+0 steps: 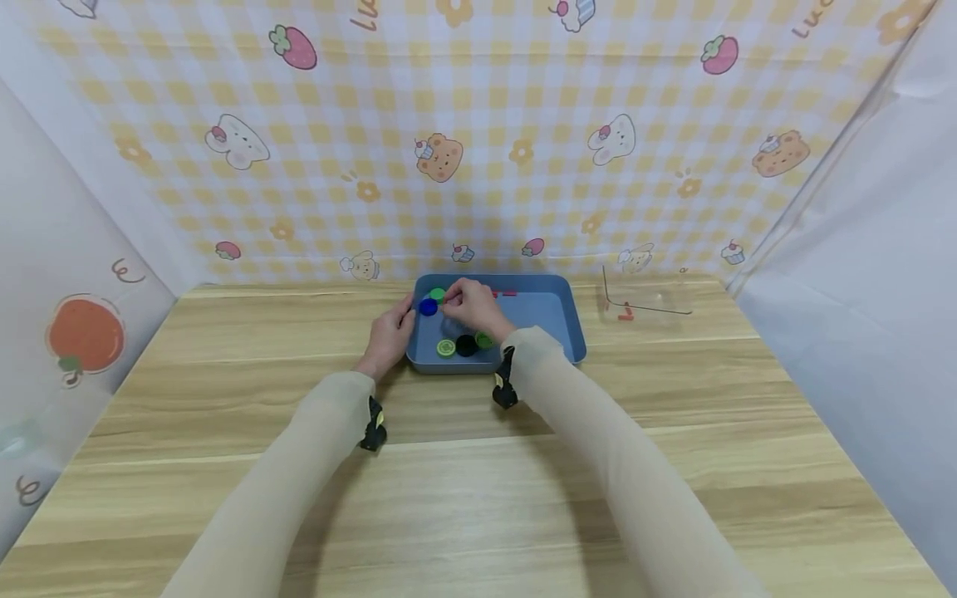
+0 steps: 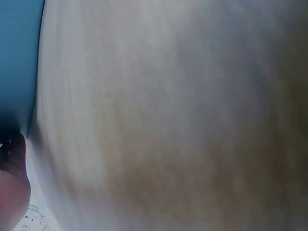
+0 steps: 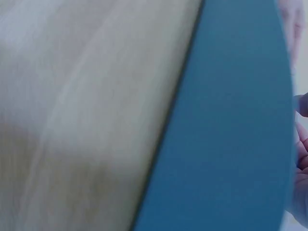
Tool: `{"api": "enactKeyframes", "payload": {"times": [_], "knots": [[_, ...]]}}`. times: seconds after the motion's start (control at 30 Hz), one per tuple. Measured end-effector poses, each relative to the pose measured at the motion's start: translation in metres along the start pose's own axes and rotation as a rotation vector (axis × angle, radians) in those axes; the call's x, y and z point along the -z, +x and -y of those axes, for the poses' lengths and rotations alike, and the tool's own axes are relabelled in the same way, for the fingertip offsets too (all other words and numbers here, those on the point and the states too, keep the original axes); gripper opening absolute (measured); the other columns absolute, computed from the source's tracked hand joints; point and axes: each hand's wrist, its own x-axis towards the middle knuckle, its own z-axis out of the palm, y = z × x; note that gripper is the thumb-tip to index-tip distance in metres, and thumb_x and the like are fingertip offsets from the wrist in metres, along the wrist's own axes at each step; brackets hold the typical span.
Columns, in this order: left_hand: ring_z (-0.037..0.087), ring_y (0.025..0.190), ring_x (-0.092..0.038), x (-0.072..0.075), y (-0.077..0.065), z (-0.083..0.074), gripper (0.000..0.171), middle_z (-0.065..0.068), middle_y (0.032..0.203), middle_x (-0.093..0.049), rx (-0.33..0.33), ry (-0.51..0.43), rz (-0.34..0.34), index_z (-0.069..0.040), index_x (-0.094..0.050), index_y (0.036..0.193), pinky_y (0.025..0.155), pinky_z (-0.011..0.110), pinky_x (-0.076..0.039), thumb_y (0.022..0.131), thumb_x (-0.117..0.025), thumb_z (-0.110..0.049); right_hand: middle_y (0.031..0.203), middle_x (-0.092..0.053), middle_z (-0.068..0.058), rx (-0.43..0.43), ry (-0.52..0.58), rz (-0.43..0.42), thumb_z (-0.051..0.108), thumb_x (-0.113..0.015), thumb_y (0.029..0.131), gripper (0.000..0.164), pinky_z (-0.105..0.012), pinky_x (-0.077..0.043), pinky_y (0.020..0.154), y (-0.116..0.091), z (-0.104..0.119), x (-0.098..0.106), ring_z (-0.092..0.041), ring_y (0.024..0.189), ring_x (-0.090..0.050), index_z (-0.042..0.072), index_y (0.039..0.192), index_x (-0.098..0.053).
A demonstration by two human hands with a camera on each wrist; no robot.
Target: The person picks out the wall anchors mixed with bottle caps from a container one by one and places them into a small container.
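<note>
A blue-grey tray (image 1: 538,316) lies on the wooden table near the patterned cloth. My left hand (image 1: 390,332) holds the tray's left side, fingertips at the rim; in the left wrist view, part of this hand (image 2: 14,183) shows beside the tray wall (image 2: 19,57). Over the tray's left half, my right hand (image 1: 477,307) has thumb and fingers pinched together. I cannot tell what small piece they pinch. Right by these fingertips lie a blue disc (image 1: 429,307) and a green disc (image 1: 437,294). Nearer the front wall are a light green disc (image 1: 445,347), a black disc (image 1: 466,345) and another green disc (image 1: 484,340).
Small red pieces (image 1: 510,292) lie at the tray's back wall, partly behind the right hand. To the tray's right stands a clear box (image 1: 658,299) with red pieces (image 1: 625,314) showing at it. A checked cloth (image 1: 478,108) hangs behind the table (image 1: 449,498).
</note>
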Motion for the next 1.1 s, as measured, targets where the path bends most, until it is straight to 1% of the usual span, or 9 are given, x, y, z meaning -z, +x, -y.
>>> {"api": "enactKeyframes", "payload": {"times": [0.17,0.3,0.47,0.57,0.67,0.73,0.83,0.97,1.1], "knots": [[0.028,0.137,-0.033,0.000,0.001,0.001,0.044,0.015,0.148,-0.035,0.003,-0.001,-0.001,0.001,-0.033,0.144,0.112,0.039,-0.032,0.102,-0.038,-0.012,0.091,-0.067,-0.010,-0.005,0.077,-0.088,0.015,-0.066,0.087,0.019,-0.025,-0.051,0.068,-0.006,-0.003,0.020,-0.019,0.079,-0.062,0.003,0.101,-0.062],[0.027,0.138,-0.032,0.000,0.002,0.001,0.045,0.015,0.148,-0.035,0.011,-0.003,0.000,0.000,-0.033,0.144,0.112,0.039,-0.032,0.102,-0.038,-0.012,0.088,-0.067,-0.013,0.028,0.135,-0.184,0.012,-0.065,0.087,0.020,-0.025,-0.051,0.066,-0.008,-0.009,0.039,-0.020,0.075,-0.062,0.000,0.102,-0.062],[0.028,0.138,-0.032,0.002,0.000,-0.001,0.045,0.015,0.149,-0.034,0.017,-0.003,0.002,0.001,-0.032,0.144,0.112,0.039,-0.032,0.102,-0.038,-0.012,0.086,-0.060,-0.009,0.021,0.201,-0.305,0.011,-0.064,0.087,0.022,-0.022,-0.047,0.068,-0.016,-0.022,0.064,-0.014,0.072,-0.053,-0.003,0.104,-0.061],[0.028,0.137,-0.033,0.002,-0.001,-0.001,0.045,0.016,0.148,-0.035,0.014,0.003,-0.002,0.001,-0.032,0.144,0.112,0.039,-0.032,0.101,-0.038,-0.011,0.084,-0.058,-0.007,-0.001,0.222,-0.424,0.009,-0.064,0.086,0.020,-0.018,-0.043,0.065,-0.020,-0.034,0.078,-0.009,0.069,-0.048,-0.004,0.101,-0.062],[0.029,0.137,-0.033,0.002,-0.003,-0.001,0.045,0.016,0.148,-0.035,0.007,0.007,-0.002,0.001,-0.032,0.144,0.112,0.040,-0.033,0.101,-0.037,-0.011,0.082,-0.057,-0.004,-0.041,0.292,-0.544,0.007,-0.063,0.084,0.020,-0.014,-0.041,0.062,-0.025,-0.048,0.088,-0.005,0.067,-0.047,-0.006,0.099,-0.061],[0.030,0.137,-0.033,0.002,-0.004,-0.002,0.045,0.017,0.148,-0.035,0.002,0.005,-0.003,0.002,-0.032,0.144,0.112,0.040,-0.033,0.101,-0.038,-0.011,0.081,-0.056,-0.002,-0.070,0.330,-0.609,0.008,-0.063,0.084,0.022,-0.013,-0.040,0.060,-0.030,-0.057,0.094,-0.004,0.066,-0.048,-0.006,0.100,-0.060],[0.030,0.137,-0.033,0.002,-0.004,-0.002,0.044,0.018,0.147,-0.035,-0.005,0.005,-0.004,0.002,-0.032,0.143,0.111,0.041,-0.033,0.101,-0.038,-0.010,0.079,-0.053,0.001,-0.084,0.371,-0.686,0.007,-0.061,0.084,0.022,-0.012,-0.040,0.059,-0.037,-0.071,0.103,-0.002,0.066,-0.047,-0.006,0.101,-0.059],[0.030,0.136,-0.034,0.001,-0.004,-0.002,0.044,0.018,0.147,-0.036,-0.008,0.004,-0.009,0.003,-0.033,0.143,0.111,0.041,-0.033,0.101,-0.038,-0.010,0.074,-0.051,0.007,-0.095,0.355,-0.776,0.005,-0.059,0.081,0.020,-0.008,-0.038,0.058,-0.047,-0.093,0.116,0.003,0.063,-0.045,-0.007,0.098,-0.059],[0.030,0.136,-0.034,0.001,-0.003,-0.002,0.044,0.018,0.147,-0.036,-0.007,0.002,-0.009,0.003,-0.033,0.143,0.112,0.041,-0.033,0.101,-0.038,-0.010,0.072,-0.050,0.009,-0.138,0.314,-0.806,0.005,-0.059,0.082,0.020,-0.007,-0.038,0.056,-0.059,-0.112,0.129,0.005,0.061,-0.045,-0.007,0.098,-0.059]]}}
